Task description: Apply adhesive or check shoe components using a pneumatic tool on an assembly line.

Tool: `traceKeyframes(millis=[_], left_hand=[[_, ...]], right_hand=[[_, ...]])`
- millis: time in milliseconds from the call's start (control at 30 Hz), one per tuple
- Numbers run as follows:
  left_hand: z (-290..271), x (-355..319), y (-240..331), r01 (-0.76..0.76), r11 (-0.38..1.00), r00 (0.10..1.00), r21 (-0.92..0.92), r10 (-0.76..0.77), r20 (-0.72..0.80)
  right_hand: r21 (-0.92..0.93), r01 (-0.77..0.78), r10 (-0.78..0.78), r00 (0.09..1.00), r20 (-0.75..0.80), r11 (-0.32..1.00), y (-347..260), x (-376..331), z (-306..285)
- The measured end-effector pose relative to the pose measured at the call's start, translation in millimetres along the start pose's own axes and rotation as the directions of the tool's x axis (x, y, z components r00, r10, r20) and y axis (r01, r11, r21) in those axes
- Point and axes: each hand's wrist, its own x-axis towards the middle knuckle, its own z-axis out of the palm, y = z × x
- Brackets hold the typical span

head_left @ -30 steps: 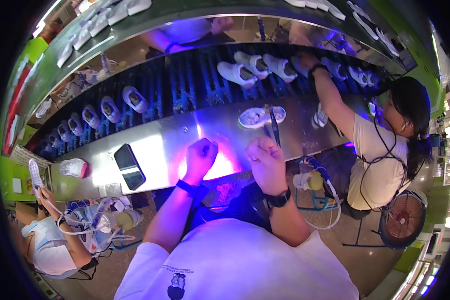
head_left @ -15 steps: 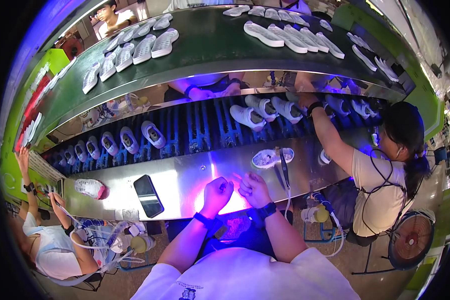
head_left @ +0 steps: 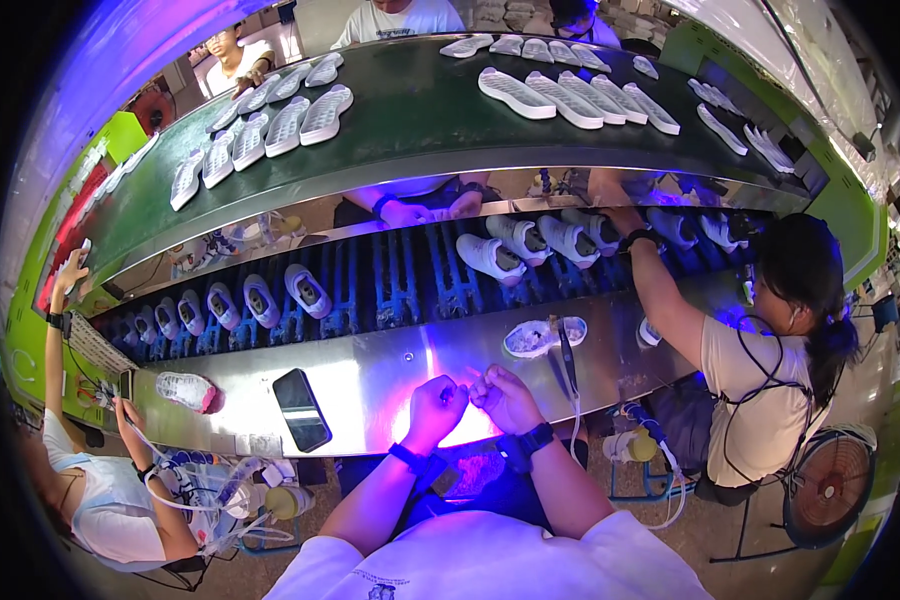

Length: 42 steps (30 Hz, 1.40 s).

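My left hand (head_left: 437, 408) is curled into a fist over the front edge of the metal bench, under a pinkish-violet glow. Close against it, my right hand (head_left: 507, 398) is closed too, its thumb and fingertips pinched together near the left one's. Whatever they hold, if anything, is too small or hidden to make out. To the right of my hands, a whitish shoe sole (head_left: 530, 338) rests on the bench with a slim corded tool (head_left: 567, 350) lying over its right part. A black phone (head_left: 302, 410) lies on the bench to the left.
Beyond the bench runs a dark roller conveyor (head_left: 390, 265) carrying white shoes (head_left: 308, 290). Above it, a green belt (head_left: 400, 110) bears rows of white soles. Co-workers sit at both sides; the right one's arm (head_left: 660, 275) reaches across the conveyor. Another sole (head_left: 185, 391) lies left.
My hands have come together, the right one's fingers closing in toward the left. The view has shifted slightly. A person at the far left now reaches to the soles on the belt.
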Motion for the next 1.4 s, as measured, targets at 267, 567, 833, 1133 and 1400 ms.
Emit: traceKeyframes(millis=[267,567,833,1133,1400], left_hand=[[0.6,2.0,11.0,0.051,0.998,0.998,-0.026,-0.050,0.023],[7.8,4.1,10.4,0.071,0.994,0.996,-0.089,-0.066,0.055],[10.9,5.6,15.8,0.068,0.997,0.996,-0.044,-0.066,0.059],[17.9,4.1,19.3,0.073,0.995,0.996,-0.072,-0.068,0.064],[25.6,5.0,21.5,0.097,0.994,0.992,-0.059,-0.091,0.088]], right_hand=[[0.031,-0.032,0.034,0.997,-0.072,0.999,-3.4,1.4,-8.8],[-0.408,-0.057,0.008,0.993,-0.121,0.911,-3.1,-0.5,-10.4],[-0.402,-0.070,0.010,0.989,-0.148,0.913,-10.7,-2.8,-11.1],[-0.381,-0.090,0.031,0.987,-0.158,0.920,-19.1,-6.9,-4.3],[-0.380,-0.060,0.005,0.990,-0.144,0.923,-21.9,-6.6,-18.8]])
